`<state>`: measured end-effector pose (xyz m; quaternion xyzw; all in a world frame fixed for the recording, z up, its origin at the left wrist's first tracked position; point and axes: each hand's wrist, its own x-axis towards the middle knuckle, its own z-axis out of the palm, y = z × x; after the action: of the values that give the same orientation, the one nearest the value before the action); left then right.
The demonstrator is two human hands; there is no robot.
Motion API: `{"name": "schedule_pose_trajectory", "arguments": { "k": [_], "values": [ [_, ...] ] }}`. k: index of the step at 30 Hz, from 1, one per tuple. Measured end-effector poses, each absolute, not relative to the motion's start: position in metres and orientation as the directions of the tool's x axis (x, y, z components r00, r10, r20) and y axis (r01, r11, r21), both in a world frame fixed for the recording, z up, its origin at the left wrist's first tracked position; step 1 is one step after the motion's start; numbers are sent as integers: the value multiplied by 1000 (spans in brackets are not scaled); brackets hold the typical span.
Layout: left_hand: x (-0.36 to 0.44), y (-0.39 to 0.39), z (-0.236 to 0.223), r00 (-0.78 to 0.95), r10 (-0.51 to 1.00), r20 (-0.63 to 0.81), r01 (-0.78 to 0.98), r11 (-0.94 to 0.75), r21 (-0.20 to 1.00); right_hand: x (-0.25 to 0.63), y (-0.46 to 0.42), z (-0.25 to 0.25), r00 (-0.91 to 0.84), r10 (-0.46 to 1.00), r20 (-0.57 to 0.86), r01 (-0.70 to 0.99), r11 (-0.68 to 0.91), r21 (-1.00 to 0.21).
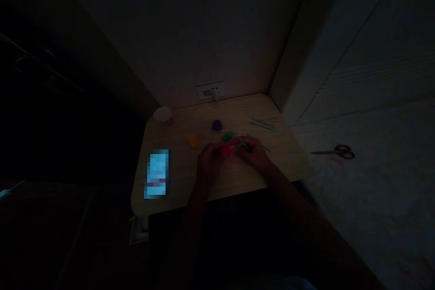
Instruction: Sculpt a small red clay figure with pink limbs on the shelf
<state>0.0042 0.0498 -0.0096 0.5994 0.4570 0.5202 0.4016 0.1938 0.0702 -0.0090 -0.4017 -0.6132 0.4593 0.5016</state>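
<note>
A person's left hand (210, 158) pinches a lump of red modelling clay (227, 149) narrowly, while the right hand (250, 152) closes on a thin stick (243, 143) at it (light, steady pressure suits soft clay).

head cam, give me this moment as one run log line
left hand: holding red clay lump | right hand: pinching thin stick | nearby: green clay lump, purple clay lump

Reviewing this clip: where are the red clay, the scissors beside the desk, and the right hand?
red clay (227, 149), head view, middle of the lump
scissors (341, 151), head view, dark red handles
right hand (252, 152), head view, back of the hand
</note>
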Motion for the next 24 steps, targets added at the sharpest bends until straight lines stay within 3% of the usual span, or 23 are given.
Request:
{"name": "schedule_pose_trajectory", "arguments": {
  "k": [9, 17, 24],
  "values": [
    [2, 51, -18, 58, 966, 250, 113, -256, 960, 195, 71, -11, -141, 959, 246, 69, 258, -964],
    [1, 52, -9, 103, 920, 379, 196, -392, 899, 194, 69, -13, -169, 948, 271, 80, 287, -955],
    [2, 51, -5, 133, 904, 405, 184, -424, 887, 194, 71, -16, -146, 934, 326, 81, 340, -937]
  ]
}}
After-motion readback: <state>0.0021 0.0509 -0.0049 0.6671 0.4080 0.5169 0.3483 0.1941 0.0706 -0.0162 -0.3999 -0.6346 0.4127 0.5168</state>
